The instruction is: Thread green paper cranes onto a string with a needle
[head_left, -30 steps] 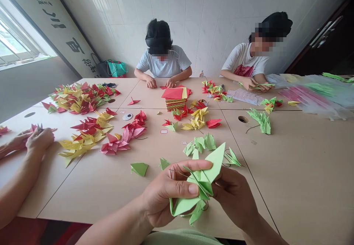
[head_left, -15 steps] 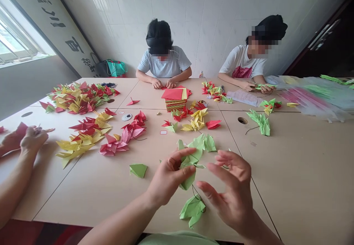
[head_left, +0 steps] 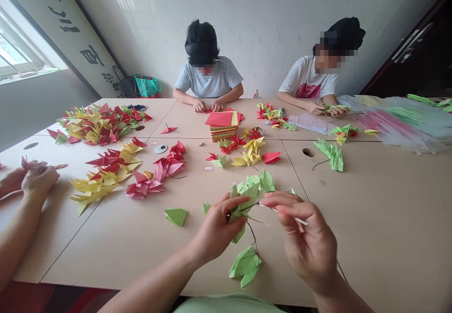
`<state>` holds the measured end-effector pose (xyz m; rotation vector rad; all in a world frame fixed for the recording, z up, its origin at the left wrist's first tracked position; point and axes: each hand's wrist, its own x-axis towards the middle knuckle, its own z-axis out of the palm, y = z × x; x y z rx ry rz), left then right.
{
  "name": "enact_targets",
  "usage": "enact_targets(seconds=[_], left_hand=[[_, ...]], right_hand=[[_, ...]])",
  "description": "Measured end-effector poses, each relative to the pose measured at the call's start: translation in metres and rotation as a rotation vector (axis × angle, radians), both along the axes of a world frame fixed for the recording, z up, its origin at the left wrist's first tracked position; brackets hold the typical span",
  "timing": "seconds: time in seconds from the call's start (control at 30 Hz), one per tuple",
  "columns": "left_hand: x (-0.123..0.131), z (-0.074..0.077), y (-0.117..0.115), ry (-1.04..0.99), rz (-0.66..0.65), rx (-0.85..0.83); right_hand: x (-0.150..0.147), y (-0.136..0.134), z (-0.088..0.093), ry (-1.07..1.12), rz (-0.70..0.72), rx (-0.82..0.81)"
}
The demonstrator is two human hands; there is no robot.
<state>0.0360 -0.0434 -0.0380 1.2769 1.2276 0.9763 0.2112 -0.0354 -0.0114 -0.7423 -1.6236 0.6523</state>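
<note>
In my left hand [head_left: 221, 221] is a light green folded paper crane [head_left: 249, 195], pinched between thumb and fingers. My right hand [head_left: 307, 237] grips a thin pale needle [head_left: 271, 207] to the right of it. Dark cord runs from the crane to the needle's tip. Below hangs more dark cord [head_left: 252, 233], leading to another green paper crane [head_left: 245, 266] low on the table. Several green cranes [head_left: 261, 181] lie just beyond my hands. A flat folded green piece [head_left: 176, 216] rests left of my left hand.
Red, yellow and pink crane strings [head_left: 106, 172] lie at the left, with a mixed heap [head_left: 99, 122] behind. Stacked paper squares [head_left: 222, 127] stand mid-table. Plastic sleeves [head_left: 406, 122] lie at right. Two people work opposite; another person's hands [head_left: 38, 179] are at left.
My right hand, spread apart before, has closed on the needle beside the crane. The cord now stretches from the crane to the needle tip. My left hand keeps its pinch.
</note>
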Motion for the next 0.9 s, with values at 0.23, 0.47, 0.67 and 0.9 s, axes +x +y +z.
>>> enact_targets(seconds=[0.23,0.47,0.67,0.9], left_hand=[[-0.018,-0.009,-0.003,0.018,-0.067,-0.092],[-0.038,-0.017,-0.010,0.002,-0.025,-0.241],[-0.044,-0.028,-0.020,0.007,-0.013,-0.314],[-0.043,-0.030,-0.023,0.071,-0.055,-0.341]], right_hand=[[0.024,0.018,0.007,0.485,0.007,-0.463],[0.062,0.034,-0.024,0.689,-0.123,-0.750],[0.095,0.026,-0.033,0.752,-0.313,-0.787],[0.123,0.022,-0.028,0.779,-0.422,-0.685]])
